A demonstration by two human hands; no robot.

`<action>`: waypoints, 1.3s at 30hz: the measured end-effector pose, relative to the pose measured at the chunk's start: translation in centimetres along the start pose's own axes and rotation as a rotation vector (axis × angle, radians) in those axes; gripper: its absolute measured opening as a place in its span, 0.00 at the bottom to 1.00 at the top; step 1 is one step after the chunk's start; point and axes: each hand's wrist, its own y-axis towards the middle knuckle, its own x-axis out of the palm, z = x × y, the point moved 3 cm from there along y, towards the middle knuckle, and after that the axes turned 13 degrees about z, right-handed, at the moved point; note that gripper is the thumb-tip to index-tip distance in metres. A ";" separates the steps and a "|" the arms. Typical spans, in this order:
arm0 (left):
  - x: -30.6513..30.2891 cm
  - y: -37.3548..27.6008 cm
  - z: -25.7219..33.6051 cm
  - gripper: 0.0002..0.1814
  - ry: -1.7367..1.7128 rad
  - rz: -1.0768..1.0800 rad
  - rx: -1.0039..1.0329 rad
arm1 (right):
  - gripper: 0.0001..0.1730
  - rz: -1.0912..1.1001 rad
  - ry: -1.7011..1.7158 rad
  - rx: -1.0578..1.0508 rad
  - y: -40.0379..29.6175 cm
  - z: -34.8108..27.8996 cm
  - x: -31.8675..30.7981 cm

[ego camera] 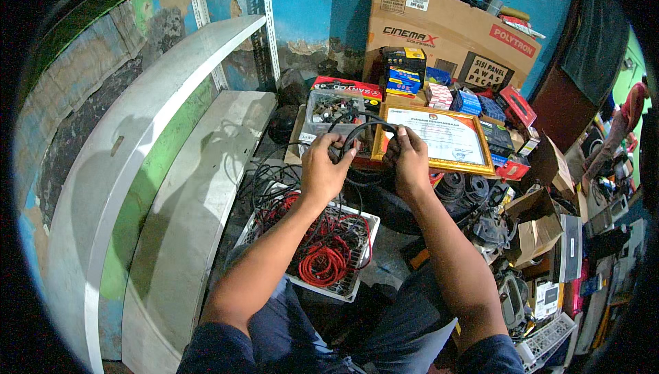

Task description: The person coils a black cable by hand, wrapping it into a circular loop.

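Note:
A looped black cable [368, 124] is held up between both hands at chest height. My left hand [325, 165] grips one side of the loops between thumb and fingers. The other side is pinched by my right hand [410, 155], which is in front of the gold-framed certificate [486, 155]. Below my hands, a white plastic crate [355, 291] stands on the floor between my legs and the shelf. Coiled red cable [322, 266] lies in it with tangled black cables [273, 183], some of which rise towards my left hand.
White metal shelving [226, 116] fills the left side. A large cardboard box [453, 29] leans on the blue wall, behind a clear bin of small parts [334, 104] and several product boxes [466, 104]. Open cartons [535, 235] crowd the right. A person [625, 116] bends over at far right.

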 end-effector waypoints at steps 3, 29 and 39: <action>0.2 0.0 0.2 0.24 -0.092 -0.082 -0.091 | 0.13 -0.016 -0.030 -0.037 0.3 0.6 -0.1; -1.1 0.9 1.3 0.11 -0.135 -0.022 -0.096 | 0.16 -0.223 -0.027 0.200 -1.3 -1.0 0.4; -0.3 0.2 1.9 0.11 -0.274 -0.017 -0.065 | 0.23 -0.246 -0.262 0.041 -0.1 -1.0 -0.5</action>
